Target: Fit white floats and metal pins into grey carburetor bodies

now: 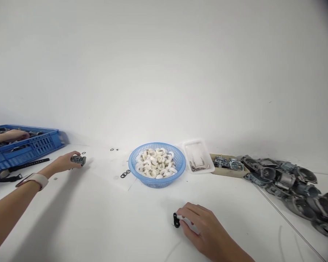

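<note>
My left hand [62, 162], with a white-banded watch [39, 179] on its wrist, reaches out to the left. Its fingers and thumb are closed on a small grey metal casting [78, 159]. Low in the middle, my right hand [200, 223] has its thumb and index finger at the edge of a small black two-holed piece [176, 220], which looks pinched between the tips. A blue mesh basket [157, 183] holding white curved plastic pieces [155, 163] stands between and beyond my hands. Several black rubber rings [123, 175] lie left of the basket.
Another person's hand [15, 135] reaches into a blue crate [47, 141] of metal parts. A black-strapped watch [8, 175] lies before it. Right of the basket are a clear tray [195, 149] with thin metal pins, a cardboard box [226, 172] and piled grey castings [287, 180].
</note>
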Demonstrator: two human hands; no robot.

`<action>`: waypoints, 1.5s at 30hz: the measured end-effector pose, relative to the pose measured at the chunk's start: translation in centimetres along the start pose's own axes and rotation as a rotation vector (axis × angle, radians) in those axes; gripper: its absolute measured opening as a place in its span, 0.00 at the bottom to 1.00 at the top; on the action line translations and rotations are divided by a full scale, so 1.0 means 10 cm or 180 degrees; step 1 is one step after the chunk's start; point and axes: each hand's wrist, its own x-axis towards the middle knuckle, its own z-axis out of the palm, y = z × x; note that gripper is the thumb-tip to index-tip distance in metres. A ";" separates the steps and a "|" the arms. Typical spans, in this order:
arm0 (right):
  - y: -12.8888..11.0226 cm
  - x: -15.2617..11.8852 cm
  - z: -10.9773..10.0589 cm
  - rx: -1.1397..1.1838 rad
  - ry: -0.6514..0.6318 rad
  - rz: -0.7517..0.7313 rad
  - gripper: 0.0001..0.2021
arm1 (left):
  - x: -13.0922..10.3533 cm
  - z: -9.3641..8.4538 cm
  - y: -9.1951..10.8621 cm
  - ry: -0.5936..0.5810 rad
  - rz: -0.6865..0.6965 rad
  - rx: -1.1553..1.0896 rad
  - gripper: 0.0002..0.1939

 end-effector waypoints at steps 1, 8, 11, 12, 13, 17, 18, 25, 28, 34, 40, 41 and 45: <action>0.00 0.00 0.00 -0.0001 -0.0007 0.0004 0.12 | 0.00 -0.03 0.06 -0.0030 0.0069 0.0084 0.31; 0.02 0.01 -0.04 0.0097 0.0168 0.0000 0.12 | -0.04 -0.23 0.68 -0.0210 0.0557 0.0316 0.38; 0.02 0.01 -0.07 0.0328 0.0291 0.0121 0.11 | -0.25 -0.31 1.07 -0.0306 0.0910 0.0224 0.40; 0.02 0.01 -0.08 0.0429 0.0331 0.0160 0.11 | -0.36 -0.33 1.21 -0.0324 0.1066 0.0191 0.39; 0.01 0.01 -0.08 0.0530 0.0378 0.0196 0.11 | -0.48 -0.34 1.36 -0.0322 0.1219 0.0169 0.39; -0.03 0.00 -0.07 0.0963 0.0539 0.0314 0.10 | -1.08 -0.31 1.96 -0.0236 0.2087 0.0124 0.38; -0.05 0.00 -0.07 0.1066 0.0565 0.0358 0.11 | -1.23 -0.28 2.11 -0.0108 0.2531 0.0153 0.35; -0.12 0.00 -0.15 0.2083 0.0486 0.1070 0.23 | -1.99 0.23 2.72 0.0857 0.3900 -0.0054 0.27; -0.11 -0.01 -0.18 0.2711 0.0324 0.1085 0.30 | -2.14 0.51 2.82 0.1061 0.4241 -0.0086 0.22; -0.15 -0.02 -0.21 0.3118 -0.0062 0.1083 0.43 | -2.33 0.93 2.84 0.1077 0.4593 -0.0152 0.19; -0.25 -0.01 -0.22 0.2857 0.0003 0.0934 0.43 | -2.39 1.03 2.85 0.1140 0.4827 -0.0160 0.16; -0.25 -0.01 -0.21 0.2794 0.0020 0.0901 0.42 | -2.40 1.04 2.86 0.1129 0.4840 -0.0166 0.16; -0.24 -0.03 -0.14 0.2515 0.0060 0.0792 0.41 | -2.42 1.09 2.85 0.1038 0.4858 -0.0238 0.18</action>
